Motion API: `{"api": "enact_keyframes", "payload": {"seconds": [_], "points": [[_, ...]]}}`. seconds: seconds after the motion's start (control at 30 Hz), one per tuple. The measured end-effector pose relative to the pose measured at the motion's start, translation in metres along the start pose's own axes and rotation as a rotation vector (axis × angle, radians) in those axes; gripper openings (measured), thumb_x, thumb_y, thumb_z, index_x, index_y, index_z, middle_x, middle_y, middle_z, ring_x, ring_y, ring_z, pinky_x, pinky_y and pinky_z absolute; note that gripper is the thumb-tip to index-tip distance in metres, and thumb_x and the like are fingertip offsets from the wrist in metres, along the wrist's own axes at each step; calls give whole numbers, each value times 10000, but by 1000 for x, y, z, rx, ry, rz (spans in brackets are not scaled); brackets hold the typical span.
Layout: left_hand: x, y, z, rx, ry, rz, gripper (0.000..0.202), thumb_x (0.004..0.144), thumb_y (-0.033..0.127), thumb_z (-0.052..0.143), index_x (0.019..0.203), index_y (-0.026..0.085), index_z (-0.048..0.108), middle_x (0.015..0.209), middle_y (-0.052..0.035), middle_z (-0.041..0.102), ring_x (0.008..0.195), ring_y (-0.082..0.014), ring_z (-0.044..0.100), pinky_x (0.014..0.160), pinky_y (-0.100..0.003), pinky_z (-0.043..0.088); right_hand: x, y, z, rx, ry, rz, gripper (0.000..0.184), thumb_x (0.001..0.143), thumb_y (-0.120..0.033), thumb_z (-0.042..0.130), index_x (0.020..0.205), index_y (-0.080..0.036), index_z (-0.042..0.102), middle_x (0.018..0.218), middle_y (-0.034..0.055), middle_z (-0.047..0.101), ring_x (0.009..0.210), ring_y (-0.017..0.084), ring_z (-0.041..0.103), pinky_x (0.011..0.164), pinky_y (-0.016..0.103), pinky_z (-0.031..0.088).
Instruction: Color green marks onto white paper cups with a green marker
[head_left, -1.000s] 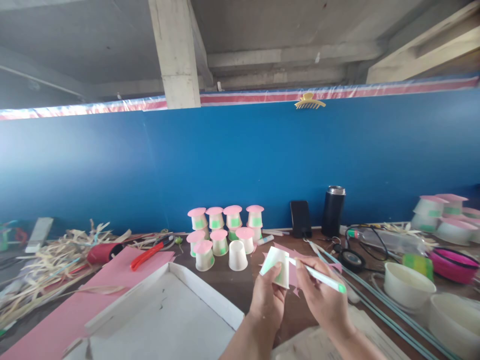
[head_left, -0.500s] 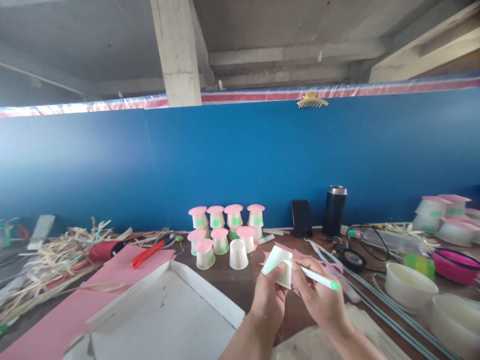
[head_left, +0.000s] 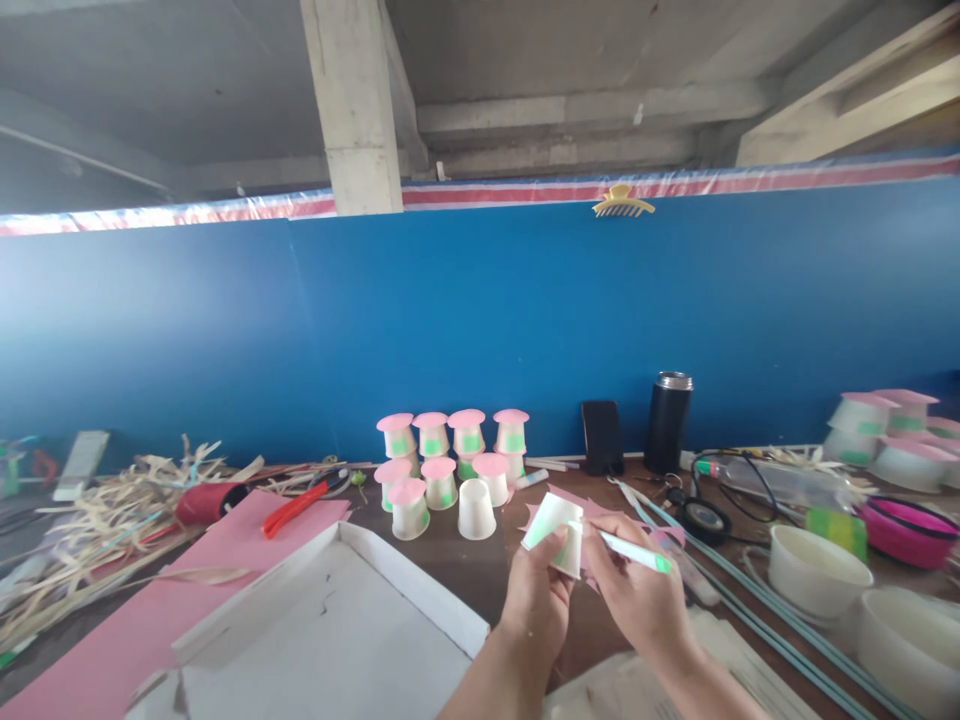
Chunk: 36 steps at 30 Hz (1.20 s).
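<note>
My left hand [head_left: 536, 595] grips a small white paper cup [head_left: 556, 528], tilted with its bottom up and a green patch on its side. My right hand [head_left: 637, 595] pinches a white marker with a green end [head_left: 636, 551], its tip touching the cup's side. Behind them stands a cluster of upturned white cups with pink round tops and green patches [head_left: 450, 455]. One plain upturned cup [head_left: 476, 509] stands at the cluster's front. Pink paper scraps [head_left: 600, 505] lie under my hands.
A white shallow cardboard tray [head_left: 337, 620] and pink sheet [head_left: 150, 620] lie at left, with red-handled scissors [head_left: 300, 505] and straw strips [head_left: 97, 510]. A black phone [head_left: 602, 438] and black flask [head_left: 667, 422] lean at the blue wall. White bowls [head_left: 821, 570] and more pink-topped cups [head_left: 885, 425] sit right.
My right hand has slid the marker slightly left along the cup. The cup and left hand stay almost where they were.
</note>
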<state>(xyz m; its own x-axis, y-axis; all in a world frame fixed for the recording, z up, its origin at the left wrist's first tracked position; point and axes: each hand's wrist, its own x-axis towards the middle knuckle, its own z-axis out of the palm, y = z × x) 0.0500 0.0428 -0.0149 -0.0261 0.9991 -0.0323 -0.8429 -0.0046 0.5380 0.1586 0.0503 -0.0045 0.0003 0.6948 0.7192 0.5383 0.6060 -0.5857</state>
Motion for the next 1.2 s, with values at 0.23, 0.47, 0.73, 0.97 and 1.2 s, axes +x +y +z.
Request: {"api": "enact_keyframes", "payload": {"seconds": [0.23, 0.47, 0.73, 0.97, 1.2], "points": [[2, 0, -2, -21, 18, -8, 287, 689, 165, 683, 961, 86, 642, 900, -104, 677, 850, -187, 626, 731, -255, 479, -1, 1, -1, -6, 1, 1, 160, 845, -346, 507, 811, -209, 582, 709, 15, 648, 633, 148, 644, 547, 217, 491], [3, 1, -2, -40, 72, -28, 331, 673, 147, 696, 990, 84, 626, 951, -126, 679, 883, -197, 630, 750, -259, 488, 0, 3, 1, -8, -3, 21, 168, 840, -359, 512, 802, -209, 577, 683, 20, 661, 630, 159, 654, 523, 217, 486], [3, 0, -2, -50, 80, -37, 326, 674, 136, 688, 989, 78, 628, 942, -121, 683, 866, -189, 638, 726, -244, 496, -1, 2, 0, 6, -13, 31, 188, 845, -371, 503, 786, -206, 570, 662, 26, 669, 605, 156, 647, 499, 213, 470], [5, -1, -3, -67, 106, -39, 323, 663, 136, 702, 975, 95, 627, 934, -113, 683, 868, -194, 643, 717, -245, 503, 0, 3, 0, 12, -20, 79, 197, 839, -387, 511, 784, -209, 574, 652, 20, 671, 587, 155, 641, 495, 219, 466], [4, 1, -2, -69, 102, -44, 311, 665, 136, 699, 964, 92, 628, 910, -110, 684, 854, -192, 646, 697, -237, 505, 0, 1, -1, 69, -31, 107, 196, 832, -386, 519, 789, -204, 579, 621, 13, 651, 544, 150, 614, 482, 228, 463]]}}
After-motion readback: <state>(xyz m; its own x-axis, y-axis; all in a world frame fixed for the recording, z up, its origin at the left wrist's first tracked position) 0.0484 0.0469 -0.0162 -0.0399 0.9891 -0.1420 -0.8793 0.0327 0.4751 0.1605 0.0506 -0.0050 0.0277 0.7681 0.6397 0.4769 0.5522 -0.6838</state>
